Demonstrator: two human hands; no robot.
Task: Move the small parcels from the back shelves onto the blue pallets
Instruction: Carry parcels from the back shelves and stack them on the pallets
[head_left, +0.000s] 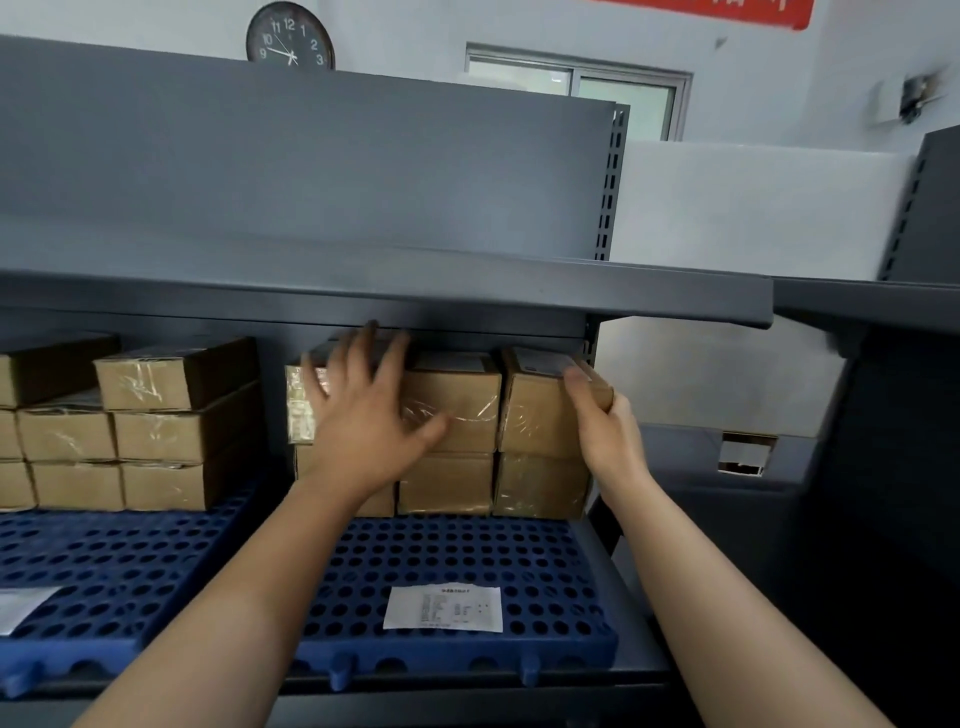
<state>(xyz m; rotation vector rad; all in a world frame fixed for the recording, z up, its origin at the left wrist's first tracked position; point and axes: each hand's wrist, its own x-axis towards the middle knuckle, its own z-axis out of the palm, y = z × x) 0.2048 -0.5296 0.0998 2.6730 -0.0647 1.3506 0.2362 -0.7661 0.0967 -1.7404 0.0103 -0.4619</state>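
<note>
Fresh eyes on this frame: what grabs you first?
Two hands work mid-frame on a stack of boxes: the left hand is spread over its upper left, and the right hand grips the top right box at its corner. The stack sits on a blue pallet, with a white label lying at its front. A clock hangs top left.

Bare left hand (363, 421), bare right hand (602, 431).

Soft even indoor light, shadow under the upper shelf (384, 299), motion blur at right, wide-angle bowing
</note>
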